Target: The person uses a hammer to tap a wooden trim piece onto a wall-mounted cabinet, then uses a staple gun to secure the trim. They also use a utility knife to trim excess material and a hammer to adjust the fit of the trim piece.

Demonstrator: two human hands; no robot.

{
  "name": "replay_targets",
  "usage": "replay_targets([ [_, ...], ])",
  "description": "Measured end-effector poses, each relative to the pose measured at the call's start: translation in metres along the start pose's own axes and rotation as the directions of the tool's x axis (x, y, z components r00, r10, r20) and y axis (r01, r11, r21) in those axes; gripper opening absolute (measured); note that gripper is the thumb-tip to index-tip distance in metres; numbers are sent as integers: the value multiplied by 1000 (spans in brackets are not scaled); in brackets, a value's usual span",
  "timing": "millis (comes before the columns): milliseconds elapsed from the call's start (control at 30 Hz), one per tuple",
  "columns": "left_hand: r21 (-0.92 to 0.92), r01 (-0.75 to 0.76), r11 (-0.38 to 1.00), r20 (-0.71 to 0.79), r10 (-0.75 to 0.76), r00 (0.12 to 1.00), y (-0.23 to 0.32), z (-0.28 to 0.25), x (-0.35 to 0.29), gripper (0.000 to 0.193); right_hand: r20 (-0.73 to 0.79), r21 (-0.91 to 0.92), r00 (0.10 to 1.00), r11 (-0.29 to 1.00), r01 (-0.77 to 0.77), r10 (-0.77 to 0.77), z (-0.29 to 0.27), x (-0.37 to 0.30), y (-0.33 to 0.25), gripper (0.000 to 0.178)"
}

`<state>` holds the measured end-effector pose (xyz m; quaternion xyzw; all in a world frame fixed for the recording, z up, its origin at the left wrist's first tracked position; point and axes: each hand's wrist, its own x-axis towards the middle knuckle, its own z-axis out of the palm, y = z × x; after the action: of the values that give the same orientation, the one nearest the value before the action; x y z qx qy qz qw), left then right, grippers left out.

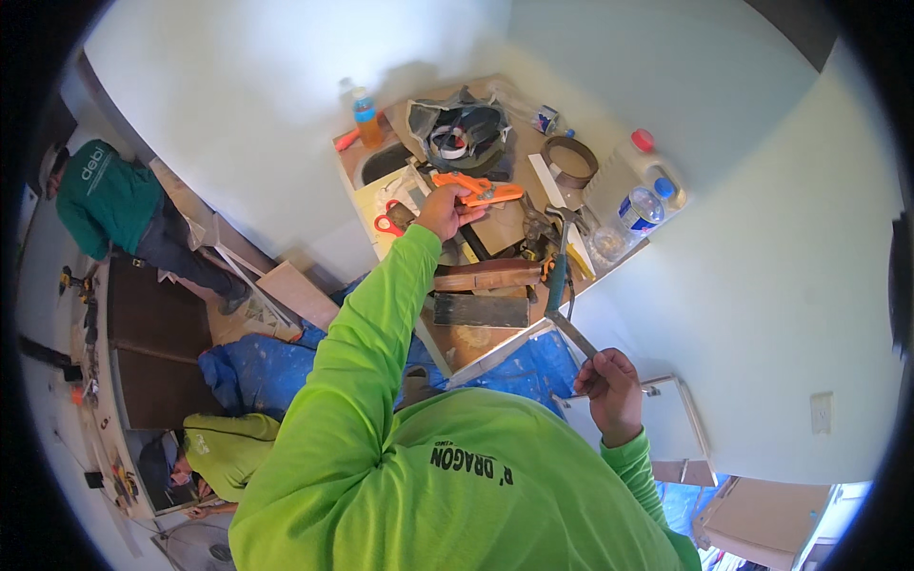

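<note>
My left hand [444, 213] reaches over the cluttered worktop [452, 343], its fingers closed on a bright orange hand tool [493, 195] whose exact kind I cannot make out. Nearer to me on the right, my right hand [614, 392] pinches the end of a narrow flat grey strip [571, 335]. The strip's far end meets the teal handle of a hammer [558, 271] on the worktop. Red-handled scissors [387, 226] lie left of my left hand. Below it are a long brown piece [487, 276] and a dark flat rectangular block [481, 310].
A bag of dark items [462, 128], an orange drink bottle [366, 119], a brown tape roll [569, 162], a plastic jug [624, 176] and a blue-capped bottle [643, 209] crowd the worktop. Blue sheeting [262, 366] covers the floor. Two people [114, 205] work at left.
</note>
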<state>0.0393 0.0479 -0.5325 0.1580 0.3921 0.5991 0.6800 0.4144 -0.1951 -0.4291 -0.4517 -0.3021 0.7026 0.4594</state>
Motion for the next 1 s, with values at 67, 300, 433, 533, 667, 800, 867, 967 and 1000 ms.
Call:
replay_targets([
  [67, 4, -2, 1000, -24, 2, 1000, -4, -3, 6, 27, 1, 14, 1000, 1000, 11, -11, 0, -2, 0, 18],
  [300, 353, -147, 924, -165, 216, 962, -6, -4, 7, 20, 15, 19, 1000, 1000, 1, -1, 8, -3, -6, 17],
  [433, 662, -85, 744, -189, 276, 942, 12, 16, -10, 30, 10, 12, 1000, 1000, -4, 4, 11, -1, -9, 17],
  [533, 742, -13, 670, -217, 258, 942, 22, 16, -13, 35, 20, 10, 1000, 1000, -2, 2, 16, 2, -10, 17],
  [667, 722, 63, 689, -269, 195, 943, 30, 10, -25, 36, 80, 5, 997, 1000, 19, -19, 18, 4, -12, 17],
  [800, 301, -190, 935, -133, 239, 962, 38, 31, -85, 41, 61, 10, 996, 998, 68, -68, 19, 8, -16, 18],
  [867, 473, -323, 820, 118, 304, 945, 28, 14, -133, 43, 42, -18, 996, 997, 79, -78, 13, 11, -14, 19],
  [967, 721, -111, 684, 96, 60, 994, -19, 26, -236, 37, 2, 26, 995, 995, 96, -96, 12, 10, -15, 20],
  [1000, 726, -60, 685, 140, -61, 988, -41, 18, -262, 35, -12, 6, 996, 996, 93, -93, 11, 11, -16, 19],
])
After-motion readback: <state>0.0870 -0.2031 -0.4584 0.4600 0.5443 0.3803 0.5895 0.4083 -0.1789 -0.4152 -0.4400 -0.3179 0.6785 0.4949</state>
